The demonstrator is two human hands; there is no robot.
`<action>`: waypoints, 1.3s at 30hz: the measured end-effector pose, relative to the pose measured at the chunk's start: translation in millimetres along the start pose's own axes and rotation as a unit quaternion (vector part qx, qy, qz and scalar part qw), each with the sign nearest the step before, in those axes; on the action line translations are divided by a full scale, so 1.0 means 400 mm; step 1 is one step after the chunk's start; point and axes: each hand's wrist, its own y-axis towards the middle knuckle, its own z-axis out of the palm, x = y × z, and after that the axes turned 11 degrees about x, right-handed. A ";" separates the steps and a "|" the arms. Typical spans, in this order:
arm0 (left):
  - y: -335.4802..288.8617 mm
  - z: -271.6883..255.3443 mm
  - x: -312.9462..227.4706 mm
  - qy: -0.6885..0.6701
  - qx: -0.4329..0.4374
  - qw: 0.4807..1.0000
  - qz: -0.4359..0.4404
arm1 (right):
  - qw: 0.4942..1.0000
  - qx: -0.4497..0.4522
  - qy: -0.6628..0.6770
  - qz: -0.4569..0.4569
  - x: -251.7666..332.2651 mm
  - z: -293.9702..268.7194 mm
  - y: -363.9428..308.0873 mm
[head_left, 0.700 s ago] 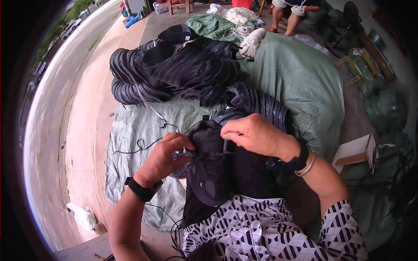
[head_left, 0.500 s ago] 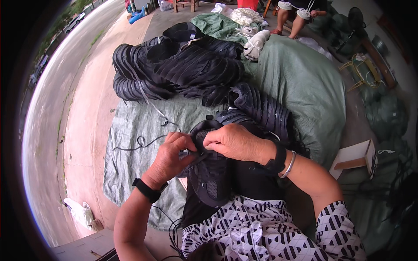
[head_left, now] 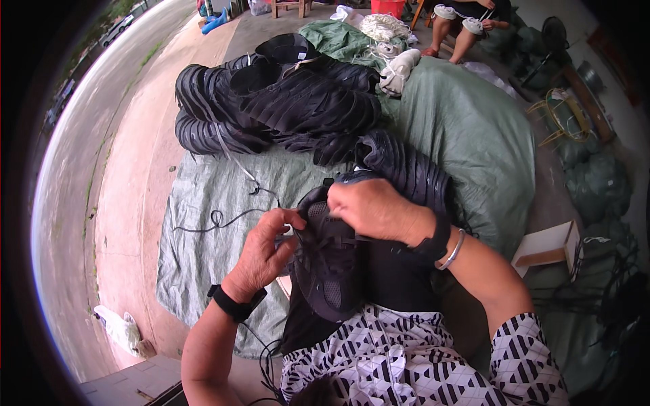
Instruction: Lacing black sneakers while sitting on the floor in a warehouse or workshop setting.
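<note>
A black shoe upper (head_left: pixel 328 274) with mesh panels rests on my lap, toe toward me, with dark lace crossing its front. My left hand (head_left: pixel 261 247) grips its left edge near the opening, thumb and forefinger curled around the side. Over the upper's right side is my right hand (head_left: pixel 376 210), fingers pinched together and slightly blurred; what they hold is hidden. A loose dark lace (head_left: pixel 220 222) trails over the green sheet to the left of the upper.
Bundles of stacked black uppers (head_left: pixel 305 108) lie ahead on a green woven sheet (head_left: pixel 203 264). A green-covered mound (head_left: pixel 467 128) rises to the right. An open white box (head_left: pixel 548 247) sits at the right. Another person (head_left: pixel 467 27) sits at the far right with white shoe parts.
My right hand has moved slightly up and right, away from my left hand. My left fingers have shifted apart at the upper's edge, and more of its laced front shows.
</note>
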 end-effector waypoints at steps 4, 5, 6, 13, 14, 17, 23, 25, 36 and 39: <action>0.002 0.036 -0.049 0.260 0.008 0.965 0.031 | 0.985 -0.074 0.088 0.126 -0.075 -0.097 -0.040; 0.006 0.059 -0.065 0.341 -0.019 0.940 0.009 | 0.980 -0.040 0.168 0.097 -0.071 -0.093 -0.055; 0.014 0.075 -0.076 0.339 -0.014 0.941 0.005 | 0.962 0.013 0.231 0.143 -0.063 -0.081 -0.074; 0.048 0.090 -0.093 0.345 0.019 0.937 -0.038 | 0.688 0.232 0.686 0.045 -0.001 -0.019 -0.163; 0.050 0.091 -0.094 0.361 0.025 0.931 -0.045 | 0.686 0.231 0.688 0.042 0.007 -0.020 -0.165; 0.050 0.086 -0.100 0.364 0.039 0.929 -0.048 | 0.567 0.231 0.789 -0.058 0.025 -0.023 -0.163; 0.049 -0.014 -0.074 0.184 0.119 0.975 0.019 | 0.478 -0.062 0.869 -0.113 -0.125 -0.121 -0.196; 0.042 -0.034 -0.052 0.169 0.129 0.977 0.037 | 0.484 -0.152 0.847 -0.160 -0.206 -0.215 -0.254; 0.152 0.052 -0.108 0.321 0.053 0.941 0.090 | 0.503 -0.252 0.784 -0.262 -0.033 -0.674 -0.557; 0.182 0.140 -0.129 0.128 0.074 0.973 0.176 | 0.591 -0.162 0.735 -0.291 0.080 -0.654 -0.535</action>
